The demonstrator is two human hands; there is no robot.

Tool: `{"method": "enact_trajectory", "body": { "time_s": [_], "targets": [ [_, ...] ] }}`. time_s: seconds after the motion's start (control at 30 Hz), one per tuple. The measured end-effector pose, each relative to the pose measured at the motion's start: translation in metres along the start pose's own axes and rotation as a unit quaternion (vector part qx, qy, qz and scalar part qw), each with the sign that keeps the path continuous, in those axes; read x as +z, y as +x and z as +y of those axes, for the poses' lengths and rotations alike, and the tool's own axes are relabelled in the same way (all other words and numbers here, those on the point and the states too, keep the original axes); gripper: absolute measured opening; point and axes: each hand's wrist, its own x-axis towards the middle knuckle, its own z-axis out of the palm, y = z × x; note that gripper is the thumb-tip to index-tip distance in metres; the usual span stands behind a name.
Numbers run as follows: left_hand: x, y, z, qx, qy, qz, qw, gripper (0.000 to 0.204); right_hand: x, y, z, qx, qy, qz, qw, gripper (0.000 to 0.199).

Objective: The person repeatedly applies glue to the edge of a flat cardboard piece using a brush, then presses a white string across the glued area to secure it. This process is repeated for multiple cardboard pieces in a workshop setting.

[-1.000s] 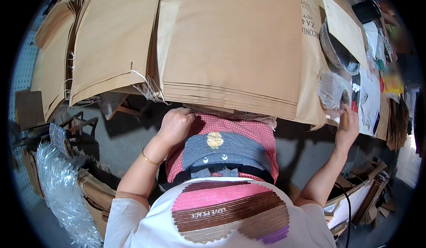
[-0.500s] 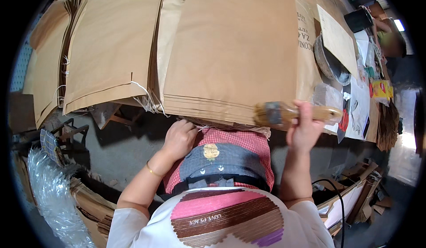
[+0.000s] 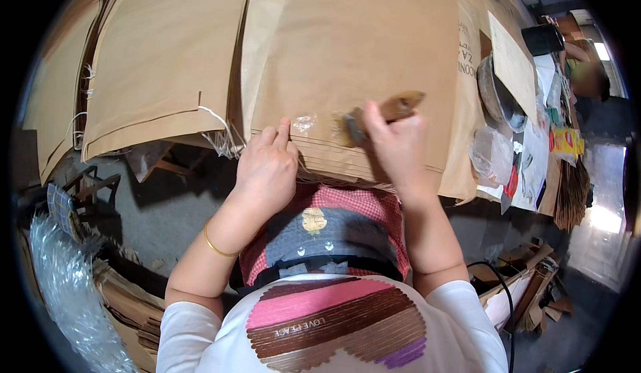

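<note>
A stack of brown paper sacks (image 3: 374, 46) lies in front of me, with stepped edges along its near side. My right hand (image 3: 402, 147) grips a wooden-handled paintbrush (image 3: 356, 127), its bristles down against the top sack near that edge. To the left of the bristles a shiny wet patch (image 3: 304, 124) shows on the paper. My left hand (image 3: 268, 172) rests on the near left corner of the stack, index finger stretched out beside the wet patch, holding nothing.
More sack stacks (image 3: 160, 59) stand to the left, with white strings (image 3: 224, 139) hanging off. At right are a basin (image 3: 497, 96) partly under a pale board (image 3: 511, 62), a clear plastic bag (image 3: 491, 152) and a yellow packet (image 3: 566, 142). Another person (image 3: 587, 72) is at the far right.
My right hand has brought the paintbrush left and forward onto the top sack. My left hand has moved from the near edge up onto the paper. A wet patch now shows.
</note>
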Motion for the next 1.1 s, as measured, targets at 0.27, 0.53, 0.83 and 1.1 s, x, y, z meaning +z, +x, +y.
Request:
{"method": "enact_trajectory", "body": {
  "time_s": [0.27, 0.53, 0.83, 1.1],
  "targets": [
    [-0.003, 0.004, 0.004, 0.012, -0.007, 0.028, 0.999, 0.011, -0.089, -0.008, 0.06, -0.051, -0.28, 0.128, 0.95, 0.031],
    [-0.004, 0.005, 0.012, -0.002, 0.019, 0.004, 1.0, 0.011, -0.129, -0.007, 0.046, 0.124, 0.239, 0.128, 0.954, 0.021],
    [-0.034, -0.007, 0.022, 0.041, -0.305, 0.011, 0.952, 0.015, -0.245, -0.026, 0.148, -0.095, -0.473, 0.192, 0.854, 0.037],
    [-0.099, -0.012, 0.064, 0.022, -0.525, -0.088, 0.846, 0.007, -0.06, -0.1, 0.032, -0.183, 0.234, -0.442, 0.847, 0.019]
  ]
}}
